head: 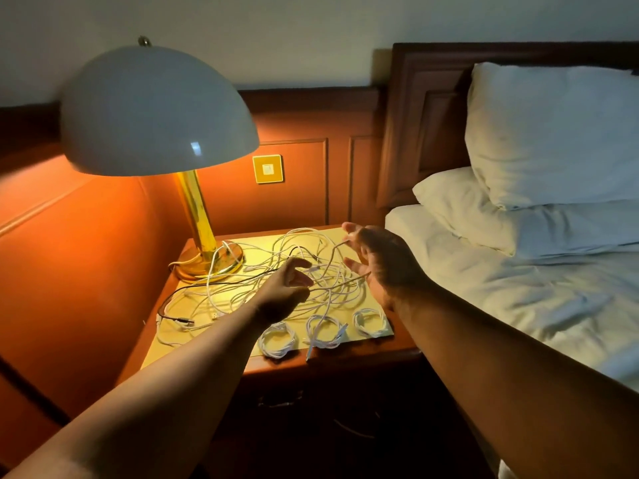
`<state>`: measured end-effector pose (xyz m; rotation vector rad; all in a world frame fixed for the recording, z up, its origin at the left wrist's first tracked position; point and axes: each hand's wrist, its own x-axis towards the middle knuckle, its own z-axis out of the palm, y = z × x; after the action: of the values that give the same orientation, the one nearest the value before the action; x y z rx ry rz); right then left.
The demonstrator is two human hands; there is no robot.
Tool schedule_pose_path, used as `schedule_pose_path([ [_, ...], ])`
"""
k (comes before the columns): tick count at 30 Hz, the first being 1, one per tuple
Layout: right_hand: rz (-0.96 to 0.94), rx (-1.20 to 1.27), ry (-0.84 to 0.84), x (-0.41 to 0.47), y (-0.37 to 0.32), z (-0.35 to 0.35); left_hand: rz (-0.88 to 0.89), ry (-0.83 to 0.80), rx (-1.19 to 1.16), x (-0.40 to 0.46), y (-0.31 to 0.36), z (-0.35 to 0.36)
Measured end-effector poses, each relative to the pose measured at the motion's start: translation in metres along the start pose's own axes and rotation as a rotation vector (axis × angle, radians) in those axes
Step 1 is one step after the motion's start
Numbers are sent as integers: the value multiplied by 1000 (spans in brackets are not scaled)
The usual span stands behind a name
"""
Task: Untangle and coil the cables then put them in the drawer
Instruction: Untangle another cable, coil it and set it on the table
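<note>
We saw no legible writing or brand. Left hand (pixel 287 283) pinched a white cable strand; right hand (pixel 375 261) held another strand, both over the tangled cables (pixel 276 271) on the nightstand (pixel 363 356). Three coiled cables (pixel 325 331) lay at its front edge, w/ the lamp (pixel 159 112) at rear left.

The lamp (pixel 193 216) blocks the nightstand's (pixel 363 356) back left corner. Loose cables (pixel 242 288) sprawl across the middle, and 3 coils (pixel 323 331) line the front edge. The bed (pixel 518 288) borders the right side.
</note>
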<state>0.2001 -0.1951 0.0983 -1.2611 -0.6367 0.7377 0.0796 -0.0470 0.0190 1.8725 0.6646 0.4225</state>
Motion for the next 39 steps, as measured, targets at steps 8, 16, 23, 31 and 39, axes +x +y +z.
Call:
schedule_pose_path([
  [8,153,536,27,16,-4,6,-67,-58,-22,20,4,22],
  [16,281,572,173,19,10,6,-91,4,100,42,4,27],
  [23,508,11,-11,21,14,6,110,246,424,56,-1,11],
  [31,353,-773,-263,23,14,18,75,334,545,53,-14,6],
  [39,-261,-873,-92,26,34,24,-18,504,570,65,-14,-1],
])
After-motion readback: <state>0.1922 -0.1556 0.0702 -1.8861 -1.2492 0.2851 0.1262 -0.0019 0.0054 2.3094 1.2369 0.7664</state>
